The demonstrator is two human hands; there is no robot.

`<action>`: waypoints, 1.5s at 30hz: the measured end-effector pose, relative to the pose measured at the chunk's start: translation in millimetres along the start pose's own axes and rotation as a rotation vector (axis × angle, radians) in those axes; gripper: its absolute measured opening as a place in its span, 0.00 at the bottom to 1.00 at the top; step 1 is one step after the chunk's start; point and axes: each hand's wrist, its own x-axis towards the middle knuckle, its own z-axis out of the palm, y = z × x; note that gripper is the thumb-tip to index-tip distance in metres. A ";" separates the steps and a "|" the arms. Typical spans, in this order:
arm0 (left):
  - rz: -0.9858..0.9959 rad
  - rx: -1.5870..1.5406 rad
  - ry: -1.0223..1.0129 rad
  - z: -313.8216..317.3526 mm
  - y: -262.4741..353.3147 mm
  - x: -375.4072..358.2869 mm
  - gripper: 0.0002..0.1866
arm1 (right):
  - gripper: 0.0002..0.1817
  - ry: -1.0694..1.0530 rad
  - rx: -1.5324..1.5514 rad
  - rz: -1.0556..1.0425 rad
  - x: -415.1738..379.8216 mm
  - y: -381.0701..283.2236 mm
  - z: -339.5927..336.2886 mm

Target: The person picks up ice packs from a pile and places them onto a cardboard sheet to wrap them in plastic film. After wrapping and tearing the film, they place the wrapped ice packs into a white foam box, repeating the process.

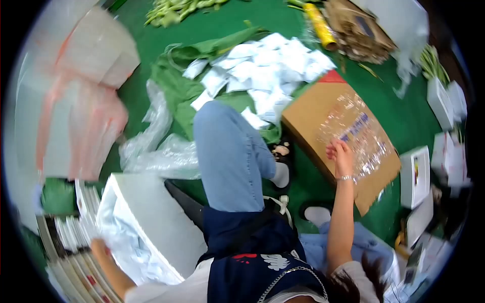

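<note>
My left hand [100, 247] reaches to the outer side of a white foam box [169, 219], at its clear plastic liner [126, 237]; its fingers are blurred. Out to the right, my right hand [341, 154] is above a cardboard sheet or box [323, 111], with its fingers loosely curled and apart and nothing visible in them. Crinkled clear plastic with blue print [361, 131] lies on the cardboard beside that hand. Ahead of my knee, a heap of small white packets [268, 63] rests on a green sack [177, 81].
Large wrapped bundles [93, 48] stand at the left above loose clear plastic [161, 151]. Green vegetables [177, 10] and a yellow roll [319, 26] lie at the far side. White foam boxes [415, 177] line the right. Stacked white goods [73, 232] sit by my left hand.
</note>
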 end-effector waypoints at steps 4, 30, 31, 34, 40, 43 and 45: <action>0.496 0.425 -0.093 33.0 -11.4 39.0 0.42 | 0.13 -0.167 -0.208 0.032 18.0 30.5 8.0; -0.348 0.967 -1.117 -60.2 -82.8 -111.4 0.21 | 0.13 -0.432 -0.590 -0.146 45.1 17.3 67.1; -0.303 0.990 -1.106 -55.5 -76.7 -104.7 0.21 | 0.14 -0.459 -0.603 -0.186 43.7 20.5 65.3; 0.636 0.181 0.029 -43.3 -13.3 -102.1 0.20 | 0.14 -0.419 -0.658 -0.274 26.7 18.4 71.8; 0.764 0.750 -0.281 38.5 48.4 -134.6 0.25 | 0.15 -0.316 -0.792 -0.347 -32.3 -17.9 78.7; 1.099 0.789 -0.319 66.5 55.3 -5.6 0.22 | 0.15 -0.245 -0.758 -0.333 -35.6 -9.4 53.0; 0.959 0.317 0.041 27.4 142.9 -16.8 0.19 | 0.15 -0.174 -0.672 -0.258 -35.1 0.2 36.3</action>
